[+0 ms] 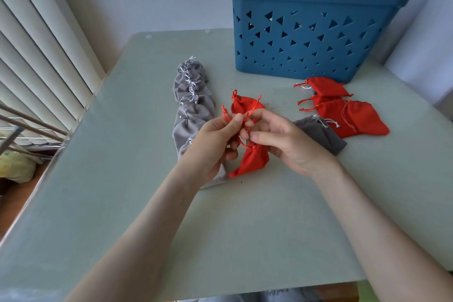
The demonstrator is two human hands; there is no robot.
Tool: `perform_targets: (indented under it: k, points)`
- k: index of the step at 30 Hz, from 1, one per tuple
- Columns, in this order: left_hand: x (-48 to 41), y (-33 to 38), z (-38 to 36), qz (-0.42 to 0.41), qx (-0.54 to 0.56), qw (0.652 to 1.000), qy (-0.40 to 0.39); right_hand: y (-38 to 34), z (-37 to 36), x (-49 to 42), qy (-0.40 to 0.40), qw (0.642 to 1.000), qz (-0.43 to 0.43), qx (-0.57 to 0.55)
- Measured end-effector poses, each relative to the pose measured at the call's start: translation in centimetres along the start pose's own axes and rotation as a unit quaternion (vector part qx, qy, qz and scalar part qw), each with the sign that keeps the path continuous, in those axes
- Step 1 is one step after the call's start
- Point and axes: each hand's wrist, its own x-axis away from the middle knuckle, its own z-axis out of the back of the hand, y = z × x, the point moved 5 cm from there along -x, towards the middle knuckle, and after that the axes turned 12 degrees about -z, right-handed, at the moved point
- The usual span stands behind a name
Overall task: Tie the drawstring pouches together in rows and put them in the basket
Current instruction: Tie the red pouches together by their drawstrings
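Observation:
Over the table's middle, my left hand (215, 144) pinches red drawstrings (226, 115). My right hand (279, 140) pinches the cord beside it. A red pouch (250, 162) hangs below my fingers. A second red pouch (245, 105) lies just beyond them, joined by the cords. A row of several grey pouches (191, 103), tied together, runs along the table to the left. Several loose red pouches (343, 108) and one grey pouch (321, 133) lie to the right. The blue basket (311, 39) stands at the back right.
The pale green table (137, 154) has its left edge next to white window blinds (36, 51) and a metal rack (22, 135). A white curtain (426, 39) hangs at the right, close behind the basket.

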Motion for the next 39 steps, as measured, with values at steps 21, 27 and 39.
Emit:
perform_targets:
  k: [21,27,39]
  points:
    - [0.4,0.8,0.8,-0.308,-0.582,0.750,0.056,1.3,1.2,-0.6,0.079,0.994,-0.069,-0.023]
    - [0.7,1.4,0.3,-0.367,-0.586,0.719,0.073,1.6,0.2,-0.7,0.052,0.995,-0.080,-0.017]
    - [1.2,1.7,-0.2,-0.384,-0.545,0.743,0.056,1.3,0.5,-0.5,0.042,0.997,-0.051,-0.033]
